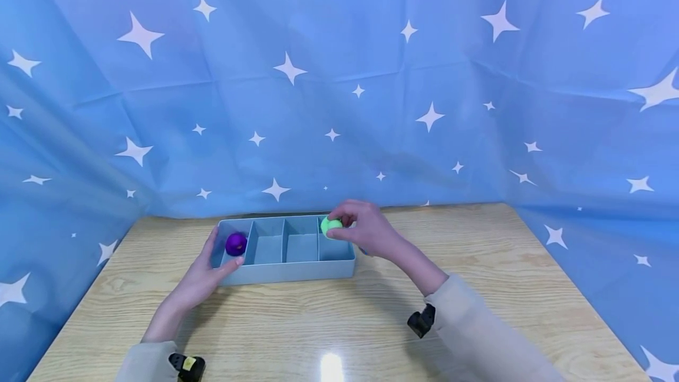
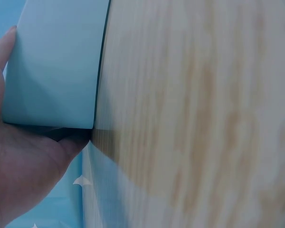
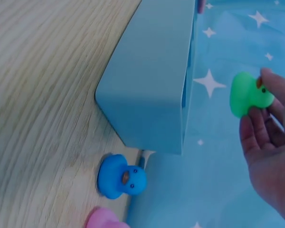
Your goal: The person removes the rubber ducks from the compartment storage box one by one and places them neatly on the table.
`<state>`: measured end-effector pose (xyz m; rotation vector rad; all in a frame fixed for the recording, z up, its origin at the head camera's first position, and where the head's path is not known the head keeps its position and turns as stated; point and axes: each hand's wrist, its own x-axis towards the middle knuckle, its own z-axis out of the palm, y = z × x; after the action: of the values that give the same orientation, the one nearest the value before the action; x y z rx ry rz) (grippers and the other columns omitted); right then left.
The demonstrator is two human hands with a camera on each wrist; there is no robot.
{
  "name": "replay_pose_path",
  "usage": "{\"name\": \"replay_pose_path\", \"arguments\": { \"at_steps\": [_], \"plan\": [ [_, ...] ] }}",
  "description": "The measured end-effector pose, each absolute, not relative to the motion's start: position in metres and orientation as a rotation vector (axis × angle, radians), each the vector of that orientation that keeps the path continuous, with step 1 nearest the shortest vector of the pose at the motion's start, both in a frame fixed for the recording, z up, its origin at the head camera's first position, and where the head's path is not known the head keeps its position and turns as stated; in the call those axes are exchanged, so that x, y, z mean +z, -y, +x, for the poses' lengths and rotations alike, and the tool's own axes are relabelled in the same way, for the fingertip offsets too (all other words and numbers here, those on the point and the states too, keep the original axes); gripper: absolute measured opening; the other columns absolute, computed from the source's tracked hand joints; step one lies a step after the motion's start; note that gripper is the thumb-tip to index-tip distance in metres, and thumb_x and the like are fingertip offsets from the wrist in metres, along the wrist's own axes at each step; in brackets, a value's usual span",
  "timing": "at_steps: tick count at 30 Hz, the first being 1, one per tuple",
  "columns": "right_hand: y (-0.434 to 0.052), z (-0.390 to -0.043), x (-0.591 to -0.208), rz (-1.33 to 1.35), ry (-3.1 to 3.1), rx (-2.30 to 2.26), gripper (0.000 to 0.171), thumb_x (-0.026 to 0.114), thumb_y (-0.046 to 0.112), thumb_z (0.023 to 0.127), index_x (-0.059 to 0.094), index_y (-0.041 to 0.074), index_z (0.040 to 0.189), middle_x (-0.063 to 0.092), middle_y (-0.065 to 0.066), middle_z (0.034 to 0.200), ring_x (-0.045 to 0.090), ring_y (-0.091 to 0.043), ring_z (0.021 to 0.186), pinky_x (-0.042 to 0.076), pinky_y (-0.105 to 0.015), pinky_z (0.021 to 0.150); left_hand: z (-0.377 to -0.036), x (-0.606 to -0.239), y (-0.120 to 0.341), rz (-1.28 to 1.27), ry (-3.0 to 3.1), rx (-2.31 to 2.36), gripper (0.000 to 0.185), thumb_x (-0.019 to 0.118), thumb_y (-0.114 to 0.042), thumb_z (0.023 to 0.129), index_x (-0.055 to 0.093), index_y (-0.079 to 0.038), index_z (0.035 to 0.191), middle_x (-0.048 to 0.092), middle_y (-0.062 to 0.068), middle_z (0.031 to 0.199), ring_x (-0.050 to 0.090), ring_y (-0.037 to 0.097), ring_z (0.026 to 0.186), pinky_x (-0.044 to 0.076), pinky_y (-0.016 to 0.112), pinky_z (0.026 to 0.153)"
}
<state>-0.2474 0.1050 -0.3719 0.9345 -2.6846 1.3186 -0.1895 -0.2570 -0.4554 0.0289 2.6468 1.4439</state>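
A light blue tray point(image 1: 297, 272) with four compartments lies on the wooden table point(image 1: 329, 323). A purple toy point(image 1: 236, 243) sits in its leftmost compartment. My left hand point(image 1: 204, 273) grips the tray's left end point(image 2: 52, 66), thumb on the front wall and fingers along the side. My right hand point(image 1: 366, 230) pinches a green rubber duck point(image 1: 331, 226) just above the rightmost compartment. In the right wrist view the green duck point(image 3: 247, 95) is held between fingertips point(image 3: 275, 85) beside the tray point(image 3: 147, 95).
A blue rubber duck point(image 3: 121, 176) and a pink toy point(image 3: 104, 219) lie on the table point(image 3: 47, 104) by the tray's right end, hidden behind my right hand in the head view. A blue star-patterned cloth point(image 1: 339, 87) walls the back and sides.
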Motion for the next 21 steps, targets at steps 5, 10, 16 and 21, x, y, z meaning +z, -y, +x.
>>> {"name": "replay_pose_path", "arguments": {
  "at_steps": [5,10,16,21],
  "plan": [
    [-0.114,-0.246,-0.373,0.917,2.681,1.300,0.022,0.082,0.016,0.089,0.078,0.008,0.109,0.065,0.004,0.093,0.058,-0.016,0.081,0.053,-0.033,0.071,-0.190,-0.456,0.257,0.032,-2.647,1.447,0.108,0.065,-0.048,0.100,-0.015,-0.012,0.163,-0.005,0.028,0.168,0.002,0.055,0.150,0.013,0.075,0.113],
    [-0.123,-0.244,-0.375,0.889,2.702,1.266,0.021,0.083,0.017,0.089,0.078,0.008,0.108,0.065,0.004,0.093,0.058,-0.015,0.080,0.053,-0.032,0.071,-0.190,-0.456,0.257,0.029,-2.647,1.440,0.109,0.065,-0.049,0.100,-0.015,-0.012,0.163,-0.005,0.028,0.168,0.003,0.056,0.150,0.013,0.075,0.113],
    [-0.131,-0.245,-0.376,0.878,2.726,1.247,0.022,0.082,0.017,0.090,0.078,0.009,0.110,0.065,0.004,0.093,0.058,-0.015,0.081,0.053,-0.032,0.071,-0.189,-0.456,0.257,0.023,-2.655,1.426,0.109,0.064,-0.049,0.100,-0.015,-0.011,0.163,-0.005,0.029,0.167,0.004,0.056,0.150,0.014,0.075,0.113],
    [-0.139,-0.245,-0.377,0.883,2.719,1.234,0.022,0.082,0.016,0.089,0.078,0.008,0.109,0.066,0.004,0.093,0.059,-0.015,0.081,0.054,-0.032,0.071,-0.189,-0.455,0.257,0.023,-2.659,1.417,0.109,0.064,-0.050,0.099,-0.015,-0.012,0.163,-0.005,0.029,0.167,0.004,0.056,0.149,0.014,0.076,0.113]
  ]
}}
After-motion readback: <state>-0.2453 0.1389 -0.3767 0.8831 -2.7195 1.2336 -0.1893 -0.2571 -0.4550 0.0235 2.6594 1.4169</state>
